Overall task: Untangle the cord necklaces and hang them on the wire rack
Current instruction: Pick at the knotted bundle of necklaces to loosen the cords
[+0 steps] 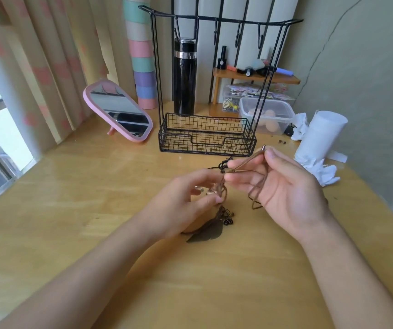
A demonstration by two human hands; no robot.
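While my left grip (187, 198) pinches the cord necklaces (214, 227), my right grip (285, 188) holds one brown cord (250, 159); wire rack (205, 138) beyond.

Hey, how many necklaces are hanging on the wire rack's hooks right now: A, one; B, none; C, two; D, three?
B: every hook on the wire rack is bare, and the tangled cord necklaces are held by the left hand and right hand.

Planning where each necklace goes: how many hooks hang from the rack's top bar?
4 hooks on the wire rack: one above the black bottle, three to its right. Background stripes may hide another.
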